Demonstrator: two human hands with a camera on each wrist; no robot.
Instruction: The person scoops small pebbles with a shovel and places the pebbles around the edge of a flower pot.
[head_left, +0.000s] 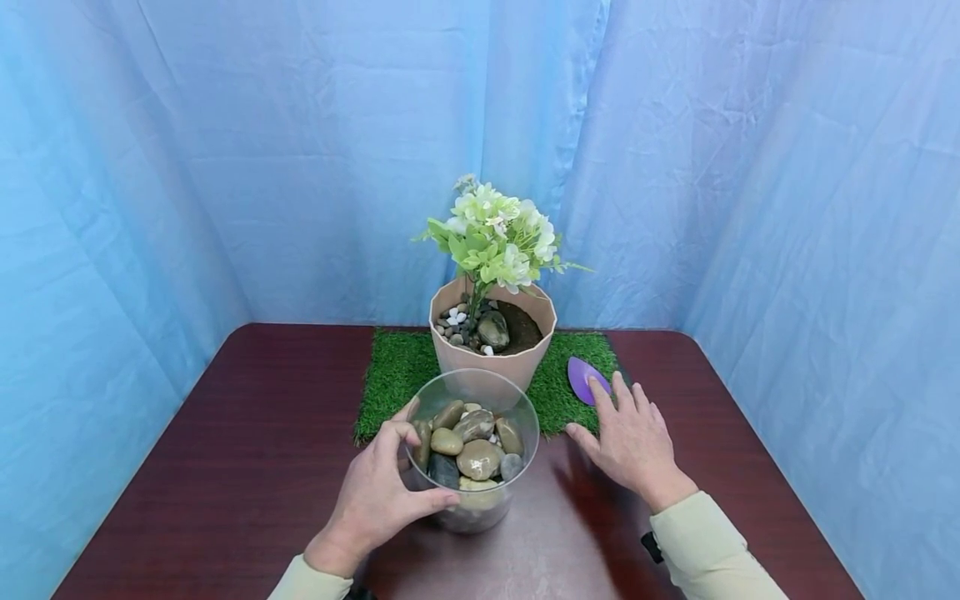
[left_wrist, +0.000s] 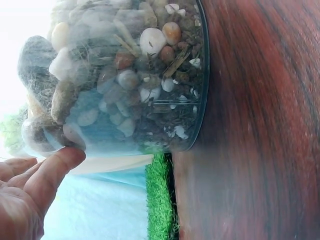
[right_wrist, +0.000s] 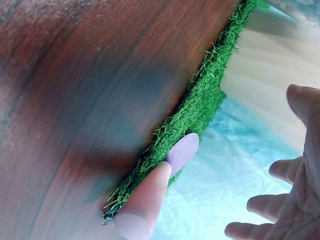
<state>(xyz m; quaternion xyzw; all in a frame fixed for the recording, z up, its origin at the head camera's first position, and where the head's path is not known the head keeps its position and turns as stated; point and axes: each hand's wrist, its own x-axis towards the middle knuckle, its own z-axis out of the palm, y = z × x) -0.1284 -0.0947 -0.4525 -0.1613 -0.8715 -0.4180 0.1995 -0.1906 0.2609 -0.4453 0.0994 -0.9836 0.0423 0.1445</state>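
Note:
My left hand (head_left: 378,492) holds a clear round container (head_left: 474,508) at its left side, thumb at the near rim and fingers along the wall. Large smooth stones (head_left: 478,460) fill its upper part; the left wrist view shows small pebbles (left_wrist: 152,42) and debris lower down. My right hand (head_left: 633,437) has its fingers spread over a small trowel, whose purple blade (head_left: 583,379) lies on the grass mat. Its pinkish handle (right_wrist: 145,200) shows in the right wrist view, apart from the fingers, and is hidden under the hand in the head view.
Behind the container a beige pot (head_left: 491,362) with white-green flowers (head_left: 502,233), soil and pebbles stands on a green grass mat (head_left: 397,375). The dark wooden table (head_left: 255,433) has blue curtains (head_left: 337,167) round its back and sides.

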